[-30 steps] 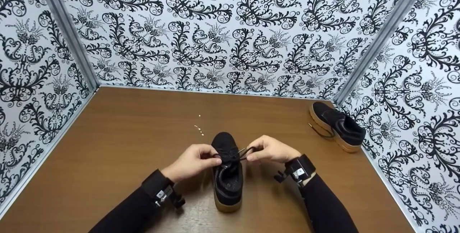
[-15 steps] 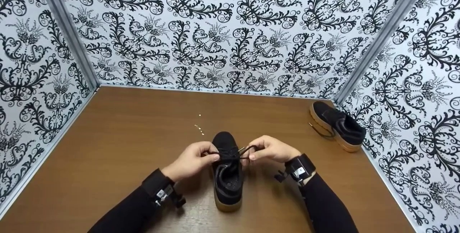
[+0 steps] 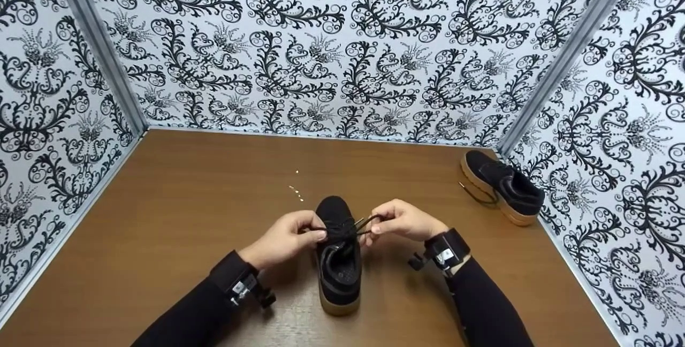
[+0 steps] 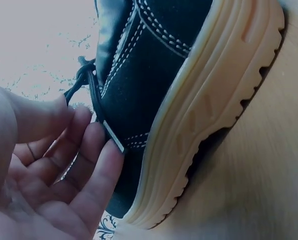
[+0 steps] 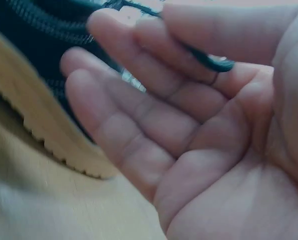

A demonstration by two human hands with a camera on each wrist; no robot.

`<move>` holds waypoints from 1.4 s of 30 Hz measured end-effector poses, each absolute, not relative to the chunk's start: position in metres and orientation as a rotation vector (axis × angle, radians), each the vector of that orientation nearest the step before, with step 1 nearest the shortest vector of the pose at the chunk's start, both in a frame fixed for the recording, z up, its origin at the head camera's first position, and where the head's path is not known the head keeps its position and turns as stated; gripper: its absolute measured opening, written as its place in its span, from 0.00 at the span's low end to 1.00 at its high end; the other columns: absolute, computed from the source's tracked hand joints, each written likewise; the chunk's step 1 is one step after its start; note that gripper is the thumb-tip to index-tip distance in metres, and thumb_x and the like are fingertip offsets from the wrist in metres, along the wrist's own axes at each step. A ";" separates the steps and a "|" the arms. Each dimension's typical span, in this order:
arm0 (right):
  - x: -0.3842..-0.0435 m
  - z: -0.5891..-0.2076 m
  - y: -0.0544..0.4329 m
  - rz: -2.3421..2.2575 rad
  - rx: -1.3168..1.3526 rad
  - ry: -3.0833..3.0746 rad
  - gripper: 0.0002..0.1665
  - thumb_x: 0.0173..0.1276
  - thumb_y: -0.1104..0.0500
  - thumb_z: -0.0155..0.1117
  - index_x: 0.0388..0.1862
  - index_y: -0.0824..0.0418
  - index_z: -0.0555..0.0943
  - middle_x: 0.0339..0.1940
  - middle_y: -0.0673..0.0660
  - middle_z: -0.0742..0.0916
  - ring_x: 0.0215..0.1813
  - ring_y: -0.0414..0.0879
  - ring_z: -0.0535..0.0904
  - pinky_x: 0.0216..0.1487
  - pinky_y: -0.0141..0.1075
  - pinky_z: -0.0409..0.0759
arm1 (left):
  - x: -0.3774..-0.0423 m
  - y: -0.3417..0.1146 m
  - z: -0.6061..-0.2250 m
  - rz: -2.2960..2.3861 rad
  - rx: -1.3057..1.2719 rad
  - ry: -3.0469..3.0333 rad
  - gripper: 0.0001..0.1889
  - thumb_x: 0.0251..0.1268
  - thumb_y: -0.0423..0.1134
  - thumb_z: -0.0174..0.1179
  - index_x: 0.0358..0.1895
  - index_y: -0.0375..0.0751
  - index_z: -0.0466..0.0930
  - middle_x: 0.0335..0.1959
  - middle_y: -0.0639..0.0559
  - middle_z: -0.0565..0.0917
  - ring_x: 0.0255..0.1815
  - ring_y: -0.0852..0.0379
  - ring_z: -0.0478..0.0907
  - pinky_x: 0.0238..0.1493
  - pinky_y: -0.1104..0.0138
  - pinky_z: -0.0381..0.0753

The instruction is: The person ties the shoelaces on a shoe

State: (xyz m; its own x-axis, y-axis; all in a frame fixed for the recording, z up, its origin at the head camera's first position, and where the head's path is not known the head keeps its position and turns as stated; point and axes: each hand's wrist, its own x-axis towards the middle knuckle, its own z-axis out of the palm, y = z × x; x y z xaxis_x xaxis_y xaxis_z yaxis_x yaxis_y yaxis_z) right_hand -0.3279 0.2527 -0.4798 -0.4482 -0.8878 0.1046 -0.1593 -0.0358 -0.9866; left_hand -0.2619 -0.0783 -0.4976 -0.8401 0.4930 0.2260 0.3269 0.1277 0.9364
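Note:
A black shoe (image 3: 341,293) with a tan sole stands upright on the table, its toe pointing away from me. My left hand (image 3: 286,240) is at the shoe's left side and pinches a black shoelace (image 4: 95,95) between thumb and index finger. One tipped lace end hangs against that hand's other fingers in the left wrist view. On the right side, my right hand (image 3: 404,223) pinches a loop of lace (image 5: 216,64) between thumb and forefinger. A knot (image 3: 342,233) sits over the shoe's tongue, between the two hands. Fingertips partly hide the lace at both sides.
A second black shoe (image 3: 503,186) with a tan sole and a loose lace lies at the back right, near the patterned wall (image 3: 615,138). Several small white specks (image 3: 297,193) dot the brown table (image 3: 187,197) beyond the first shoe.
The left hand has shifted slightly up and left, and the right hand slightly upward. Lace between them looks a little tauter. The shoe has stayed in place.

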 end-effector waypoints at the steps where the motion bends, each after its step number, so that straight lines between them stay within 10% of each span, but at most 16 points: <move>1: -0.328 -0.481 0.252 -1.536 -1.111 1.646 0.16 0.85 0.70 0.57 0.50 0.88 0.81 0.43 0.89 0.84 0.48 0.54 0.93 0.57 0.45 0.90 | -0.262 -0.078 -0.498 1.814 0.819 2.239 0.06 0.78 0.32 0.69 0.42 0.32 0.85 0.37 0.53 0.84 0.37 0.58 0.82 0.43 0.68 0.83; 10: -0.333 -0.487 0.254 -1.569 -1.086 1.671 0.22 0.84 0.71 0.45 0.48 0.91 0.82 0.43 0.90 0.84 0.45 0.57 0.92 0.48 0.39 0.89 | -0.264 -0.081 -0.500 1.852 0.855 2.185 0.07 0.78 0.32 0.68 0.40 0.30 0.84 0.40 0.44 0.87 0.38 0.55 0.84 0.44 0.63 0.87; 22: -0.336 -0.489 0.261 -1.564 -1.032 1.517 0.24 0.87 0.68 0.46 0.51 0.94 0.78 0.53 0.92 0.81 0.61 0.70 0.89 0.69 0.57 0.84 | -0.264 -0.083 -0.500 1.880 0.872 2.134 0.07 0.78 0.30 0.67 0.40 0.27 0.84 0.41 0.44 0.87 0.41 0.55 0.85 0.46 0.62 0.89; 36: -0.326 -0.481 0.253 -1.121 -1.079 1.868 0.15 0.79 0.64 0.71 0.56 0.76 0.89 0.46 0.77 0.90 0.46 0.50 0.89 0.52 0.36 0.87 | -0.265 -0.093 -0.497 1.705 0.801 2.184 0.14 0.77 0.39 0.73 0.50 0.33 0.81 0.39 0.49 0.85 0.36 0.48 0.85 0.41 0.62 0.88; 42: -0.320 -0.481 0.244 -1.108 -1.025 1.832 0.17 0.84 0.59 0.68 0.50 0.76 0.89 0.42 0.79 0.89 0.41 0.72 0.87 0.49 0.50 0.91 | -0.260 -0.097 -0.495 1.500 0.688 2.140 0.19 0.75 0.49 0.75 0.46 0.37 0.78 0.31 0.44 0.88 0.26 0.51 0.86 0.30 0.62 0.88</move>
State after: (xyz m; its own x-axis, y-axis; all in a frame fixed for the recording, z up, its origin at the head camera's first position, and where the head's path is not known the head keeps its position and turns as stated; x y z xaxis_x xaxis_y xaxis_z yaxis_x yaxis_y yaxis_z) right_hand -0.3203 0.2440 -0.4813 -0.3984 -0.8974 -0.1897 -0.2489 0.3049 -0.9193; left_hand -0.2602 -0.0966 -0.4953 -0.7816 0.6202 -0.0671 0.1484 0.2893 0.9457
